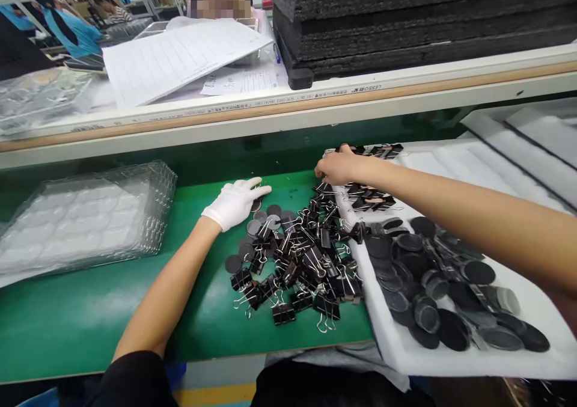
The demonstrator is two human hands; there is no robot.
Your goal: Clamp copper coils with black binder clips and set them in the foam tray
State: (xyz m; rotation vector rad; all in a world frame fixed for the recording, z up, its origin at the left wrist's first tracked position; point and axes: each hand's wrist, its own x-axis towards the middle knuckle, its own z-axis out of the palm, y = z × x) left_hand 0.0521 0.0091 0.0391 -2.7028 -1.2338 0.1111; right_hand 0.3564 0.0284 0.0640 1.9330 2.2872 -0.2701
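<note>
My left hand (231, 204), in a white glove, is over the green tabletop with its fingers stretched out. A small dark piece lies under its fingertips, partly hidden. Close by are dark round discs (233, 264) and a heap of black binder clips (311, 257) with silver wire handles. My bare right hand (340, 166) is at the far left corner of a white foam tray (374, 311). Its fingers curl downward, and what they hold, if anything, is hidden. Next to it, rows of binder clips (372, 196) grip small pieces on the foam.
Clear plastic trays (90, 214) are stacked at the left. Many dark discs (424, 287) lie loose on the foam tray. Beyond the table runs a white ledge (315, 103), bearing papers (180, 58) and stacked black foam sheets (406, 22). Other people sit in the background.
</note>
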